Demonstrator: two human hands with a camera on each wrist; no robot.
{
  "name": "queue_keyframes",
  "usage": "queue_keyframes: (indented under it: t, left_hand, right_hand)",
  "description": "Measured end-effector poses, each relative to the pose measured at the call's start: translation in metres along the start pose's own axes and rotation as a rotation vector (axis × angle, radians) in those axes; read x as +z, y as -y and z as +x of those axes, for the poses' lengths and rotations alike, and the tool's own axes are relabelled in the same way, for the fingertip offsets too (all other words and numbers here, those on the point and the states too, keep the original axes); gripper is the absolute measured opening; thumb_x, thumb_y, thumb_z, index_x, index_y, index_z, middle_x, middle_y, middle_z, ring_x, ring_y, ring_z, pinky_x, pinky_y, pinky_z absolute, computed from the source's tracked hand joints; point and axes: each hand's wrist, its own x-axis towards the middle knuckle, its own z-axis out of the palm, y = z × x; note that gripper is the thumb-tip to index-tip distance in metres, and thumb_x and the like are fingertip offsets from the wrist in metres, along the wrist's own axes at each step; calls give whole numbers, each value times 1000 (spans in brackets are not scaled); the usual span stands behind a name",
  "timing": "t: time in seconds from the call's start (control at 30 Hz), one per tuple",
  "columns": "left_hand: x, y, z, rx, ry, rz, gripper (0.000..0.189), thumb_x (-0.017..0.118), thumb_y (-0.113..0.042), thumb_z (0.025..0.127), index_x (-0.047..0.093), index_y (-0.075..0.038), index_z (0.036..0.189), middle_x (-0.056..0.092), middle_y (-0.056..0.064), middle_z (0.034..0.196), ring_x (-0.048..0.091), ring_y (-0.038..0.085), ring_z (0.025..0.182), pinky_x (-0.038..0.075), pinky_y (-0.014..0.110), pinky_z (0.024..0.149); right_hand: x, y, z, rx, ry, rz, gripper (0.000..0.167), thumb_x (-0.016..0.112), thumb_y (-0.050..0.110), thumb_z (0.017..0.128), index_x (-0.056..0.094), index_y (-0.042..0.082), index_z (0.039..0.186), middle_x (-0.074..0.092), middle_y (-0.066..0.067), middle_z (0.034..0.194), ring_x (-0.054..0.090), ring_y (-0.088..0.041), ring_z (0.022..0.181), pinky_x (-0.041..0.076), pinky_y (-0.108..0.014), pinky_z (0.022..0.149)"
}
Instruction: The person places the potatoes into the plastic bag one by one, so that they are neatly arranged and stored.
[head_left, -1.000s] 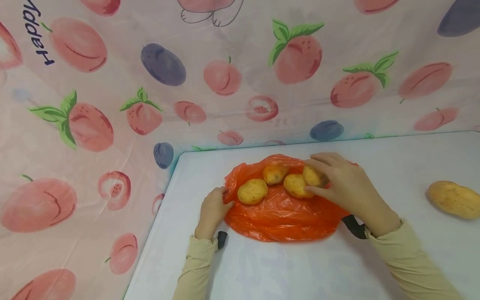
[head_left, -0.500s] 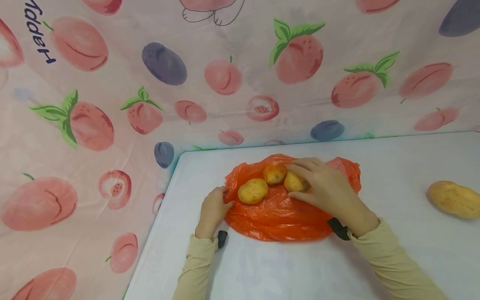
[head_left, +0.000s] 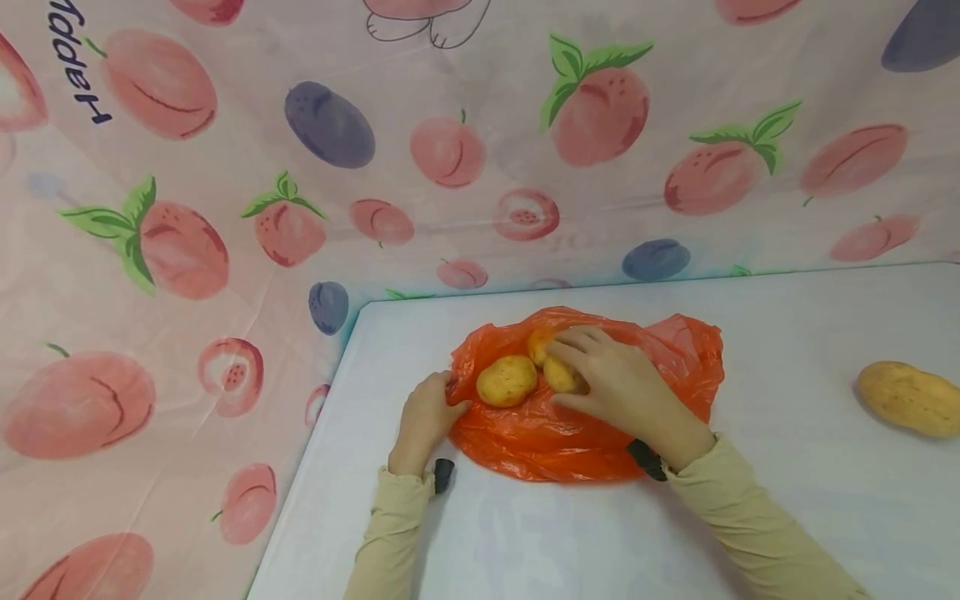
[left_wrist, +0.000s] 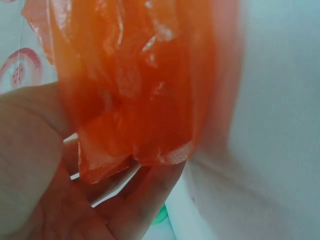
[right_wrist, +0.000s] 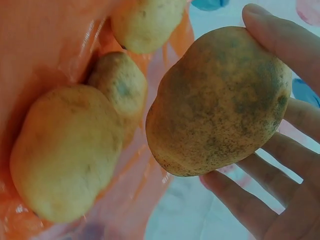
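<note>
A crinkled orange plastic bag (head_left: 540, 454) lies on the white table with potatoes on it. At its left edge my left hand (head_left: 427, 421) grips the bag; the left wrist view shows the film (left_wrist: 140, 95) between thumb and fingers. My right hand (head_left: 622, 387) holds a potato (head_left: 564, 377) over the bag, thumb on one side and fingers on the other. That held potato (right_wrist: 220, 102) looks brownish and dusty in the right wrist view. A rounded potato (head_left: 507, 381) and a partly covered one (head_left: 540, 342) rest on the bag. Another is hidden behind my right hand in the head view.
One more long potato (head_left: 909, 398) lies apart on the table (head_left: 810, 350) at the far right. A pink fruit-printed cloth (head_left: 480, 100) hangs behind the table and along its left side. Dark straps (head_left: 647, 458) sit at my wrists.
My right hand has moved left across the bag with the potato, now covering one potato and exposing the bag's right end. My left hand has kept its place.
</note>
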Motion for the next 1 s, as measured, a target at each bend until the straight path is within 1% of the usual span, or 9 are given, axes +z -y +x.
queue_keyframes:
  t: [0.13, 0.27, 0.33, 0.53, 0.63, 0.83, 1.0]
  left_hand:
    - [-2, 1, 0, -2, 23, -14, 50, 77, -21, 88, 60, -2, 131, 66, 13, 121, 62, 30, 107, 52, 46, 98]
    - [-4, 2, 0, 3, 42, -24, 51, 77, -22, 87, 59, -3, 132, 65, 12, 123, 61, 30, 109, 52, 46, 100]
    - [-4, 3, 1, 5, 49, -28, 52, 77, -22, 87, 59, -3, 132, 65, 12, 124, 61, 30, 111, 51, 46, 101]
    - [-5, 4, 1, 5, 61, -33, 52, 77, -22, 87, 59, -3, 133, 64, 13, 127, 60, 31, 114, 49, 47, 102]
    - [-7, 3, 1, -5, 69, -46, 53, 77, -23, 87, 59, -4, 133, 64, 12, 127, 59, 31, 113, 49, 48, 103]
    - [-8, 4, 1, 7, 84, -44, 55, 78, -24, 86, 58, -2, 132, 64, 13, 126, 59, 31, 114, 49, 48, 103]
    - [-8, 5, 1, 14, 92, -38, 55, 78, -25, 86, 58, -2, 132, 64, 13, 126, 59, 32, 115, 49, 47, 103]
  right_hand:
    - [8, 3, 4, -5, 36, -12, 66, 87, 38, 74, 64, 11, 130, 62, -10, 132, 54, -32, 126, 57, -50, 88]
    - [16, 5, 6, -8, 70, -51, 65, 86, 40, 75, 64, 13, 130, 62, -9, 133, 54, -32, 126, 56, -52, 90]
    - [20, 6, 7, -17, 79, -65, 64, 86, 40, 75, 65, 13, 129, 62, -8, 133, 54, -31, 126, 55, -52, 91]
    - [27, 8, 8, -45, 100, -85, 62, 86, 37, 76, 65, 12, 129, 61, -9, 135, 53, -32, 128, 50, -52, 101]
    - [31, 9, 9, -60, 103, -103, 63, 87, 36, 75, 65, 12, 129, 61, -10, 134, 54, -32, 127, 50, -52, 101]
    - [38, 8, 11, -84, 111, -137, 65, 89, 34, 73, 65, 12, 129, 63, -11, 132, 55, -31, 126, 50, -50, 102]
    - [43, 7, 11, -100, 116, -146, 63, 90, 30, 72, 66, 11, 127, 63, -11, 132, 54, -31, 127, 49, -50, 103]
